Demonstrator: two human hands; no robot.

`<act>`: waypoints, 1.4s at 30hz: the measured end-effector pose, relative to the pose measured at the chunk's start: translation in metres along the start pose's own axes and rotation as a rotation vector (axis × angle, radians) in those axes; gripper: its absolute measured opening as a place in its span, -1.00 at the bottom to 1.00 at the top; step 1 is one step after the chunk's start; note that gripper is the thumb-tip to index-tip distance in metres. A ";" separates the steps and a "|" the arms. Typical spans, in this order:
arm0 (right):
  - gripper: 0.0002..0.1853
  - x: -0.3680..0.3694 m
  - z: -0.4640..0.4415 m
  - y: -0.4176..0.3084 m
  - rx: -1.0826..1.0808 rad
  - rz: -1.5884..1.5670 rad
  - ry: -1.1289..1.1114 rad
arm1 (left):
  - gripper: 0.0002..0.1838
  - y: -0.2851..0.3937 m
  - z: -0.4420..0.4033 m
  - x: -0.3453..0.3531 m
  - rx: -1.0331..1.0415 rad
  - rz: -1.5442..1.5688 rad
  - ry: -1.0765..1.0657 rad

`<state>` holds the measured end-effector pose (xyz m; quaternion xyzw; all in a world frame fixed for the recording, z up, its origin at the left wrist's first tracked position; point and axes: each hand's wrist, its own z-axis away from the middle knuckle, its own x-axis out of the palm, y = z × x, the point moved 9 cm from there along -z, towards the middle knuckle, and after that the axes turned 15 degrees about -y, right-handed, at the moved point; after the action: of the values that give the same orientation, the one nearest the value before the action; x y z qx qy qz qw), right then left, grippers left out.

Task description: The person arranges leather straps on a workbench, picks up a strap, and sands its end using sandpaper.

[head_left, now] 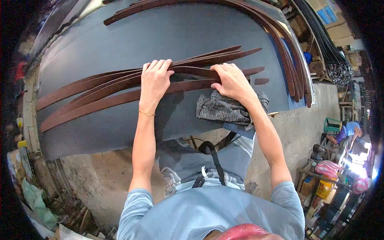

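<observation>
Several long dark brown strips point(96, 82) lie fanned out across a dark grey table top. My left hand point(156, 82) is closed around the bundle near its middle, fingers wrapped over the upper strips. To the right, my right hand point(232, 82) grips one brown strip between thumb and fingers, toward the pointed ends. The lowest strip point(128, 97) runs beneath both hands. A crumpled grey cloth point(220, 109) lies just below my right hand, partly hidden by the forearm.
More brown strips point(196, 3) curve along the table's far and right edges. The dark grey table point(80, 144) ends close to my body. At right, a person in blue point(352, 129) bends near a green chair point(331, 125); cluttered shelving point(320, 180) stands nearer.
</observation>
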<state>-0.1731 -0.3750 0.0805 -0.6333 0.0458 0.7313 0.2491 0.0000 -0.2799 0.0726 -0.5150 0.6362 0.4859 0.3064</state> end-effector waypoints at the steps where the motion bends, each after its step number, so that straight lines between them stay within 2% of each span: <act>1: -0.48 -0.001 -0.002 0.000 -0.017 0.038 0.034 | -0.69 0.001 -0.001 -0.003 0.000 -0.001 0.022; 5: -0.52 0.000 -0.003 0.002 -0.087 0.163 0.202 | -0.72 0.001 -0.002 -0.004 -0.007 -0.007 0.080; 10: -0.50 -0.008 -0.002 -0.008 -0.061 0.258 0.294 | -0.78 -0.005 -0.003 0.006 -0.043 0.012 -0.040; 12: -0.49 -0.010 -0.001 -0.010 -0.008 0.293 0.255 | -0.78 -0.006 -0.002 0.009 -0.059 0.028 -0.059; 14: -0.47 -0.004 -0.004 0.008 -0.054 0.166 0.160 | -0.77 -0.008 -0.004 0.013 -0.069 -0.006 -0.118; 15: -0.46 0.001 -0.011 0.023 -0.047 -0.027 -0.012 | -0.77 -0.009 -0.004 0.012 -0.074 -0.008 -0.114; 16: -0.46 -0.003 -0.014 0.031 -0.091 -0.230 -0.042 | -0.77 -0.009 -0.004 0.012 -0.064 -0.006 -0.100; 18: -0.49 -0.013 -0.026 0.034 -0.171 -0.336 -0.116 | -0.76 -0.006 -0.002 0.014 -0.058 0.008 -0.091; 22: -0.64 -0.016 -0.049 0.050 -0.020 -0.349 -0.149 | -0.76 -0.011 -0.003 0.008 -0.107 0.069 -0.067; 24: -0.68 -0.018 -0.047 0.042 -0.033 -0.120 -0.024 | -0.77 -0.012 -0.002 0.007 -0.104 0.090 -0.035; 26: -0.60 -0.010 -0.045 0.031 -0.140 -0.070 0.019 | -0.76 -0.014 -0.002 0.009 -0.107 0.081 -0.044; 28: -0.36 -0.041 -0.022 0.003 -0.085 -0.002 0.295 | -0.76 -0.015 -0.002 0.012 -0.100 0.085 -0.046; 29: -0.13 -0.042 -0.023 -0.009 -0.182 0.033 0.308 | -0.76 -0.016 -0.004 0.013 -0.112 0.082 -0.044; 30: -0.13 -0.037 -0.025 -0.010 -0.189 0.025 0.306 | -0.76 -0.015 -0.004 0.013 -0.107 0.076 -0.046; 32: -0.10 -0.013 -0.040 -0.014 -0.154 0.181 0.170 | -0.76 -0.012 -0.003 0.011 -0.099 0.055 -0.051; 33: -0.11 0.001 -0.048 -0.006 -0.133 0.154 0.058 | -0.76 -0.011 -0.004 0.011 -0.083 0.059 -0.067; 34: -0.26 -0.005 -0.045 -0.014 -0.193 0.197 0.175 | -0.75 -0.014 -0.004 0.010 -0.073 0.059 -0.077; 36: -0.43 0.005 -0.048 0.005 -0.197 0.060 0.300 | -0.60 -0.023 0.001 0.006 -0.032 0.186 -0.066; 38: -0.48 0.014 -0.045 0.011 -0.178 0.060 0.336 | -0.40 -0.035 0.014 -0.015 -0.096 0.122 -0.090; 40: -0.53 0.004 -0.041 0.016 -0.131 0.055 0.386 | -0.19 -0.063 0.033 -0.025 -0.213 0.024 -0.253; 41: -0.51 0.002 -0.040 0.012 -0.170 0.029 0.334 | -0.06 -0.083 0.044 -0.030 -0.229 -0.010 -0.344; 42: -0.49 -0.001 -0.040 0.009 -0.207 0.003 0.283 | -0.04 -0.098 0.055 -0.046 -0.241 -0.054 -0.394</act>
<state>-0.1406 -0.3985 0.0715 -0.7522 0.0060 0.6359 0.1726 0.1001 -0.2113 0.0655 -0.4598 0.4874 0.6414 0.3738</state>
